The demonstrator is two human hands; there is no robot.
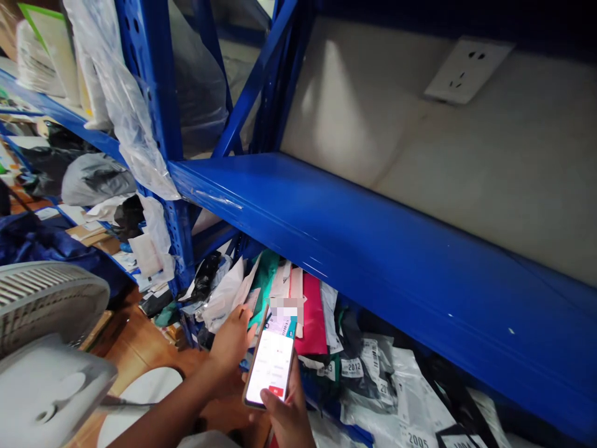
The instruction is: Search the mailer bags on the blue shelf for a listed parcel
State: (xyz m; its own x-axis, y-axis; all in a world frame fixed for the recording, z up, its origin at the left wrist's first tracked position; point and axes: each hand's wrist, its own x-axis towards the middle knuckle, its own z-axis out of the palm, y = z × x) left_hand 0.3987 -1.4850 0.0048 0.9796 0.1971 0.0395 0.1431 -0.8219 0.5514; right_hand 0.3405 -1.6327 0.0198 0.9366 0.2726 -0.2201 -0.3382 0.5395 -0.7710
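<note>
My right hand [285,415] holds a smartphone [269,366] upright at the bottom centre, its lit screen facing me. My left hand [229,341] reaches past the phone's left side and touches the upright parcels on the lower shelf, at a teal mailer [263,280] beside white ones. A magenta mailer [311,317] stands just right of the phone. Numbered grey and white parcels [373,373] lie further right under the blue shelf.
A wide blue metal shelf [364,249] crosses above the parcels, with a blue upright post [153,93] at left. A white fan [46,348] stands at lower left. More bagged parcels fill the left racks. A wall socket [466,68] is at upper right.
</note>
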